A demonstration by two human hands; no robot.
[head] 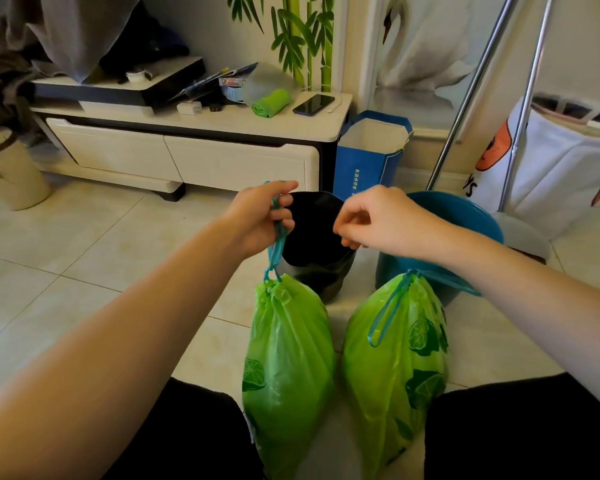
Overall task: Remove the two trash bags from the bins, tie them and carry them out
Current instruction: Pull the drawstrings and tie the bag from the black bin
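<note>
Two green trash bags with blue drawstrings stand on the tiled floor between my knees. My left hand (pixel 264 218) grips the drawstring of the left bag (pixel 286 368), whose neck is cinched tight. The right bag (pixel 395 362) is cinched too, and its blue loop hangs loose down its side. My right hand (pixel 371 218) hovers above the bins with fingers curled, and I see nothing in it. Behind the bags stand a black bin (pixel 321 271) and a blue bin (pixel 465 216), both without bags.
A low white TV cabinet (pixel 187 157) with a phone and a green roll on top runs along the back wall. A blue paper bag (pixel 368 161), metal poles (pixel 465 109) and a white laundry bag (pixel 561 161) stand at the right. A beige bin (pixel 7 174) is at the far left.
</note>
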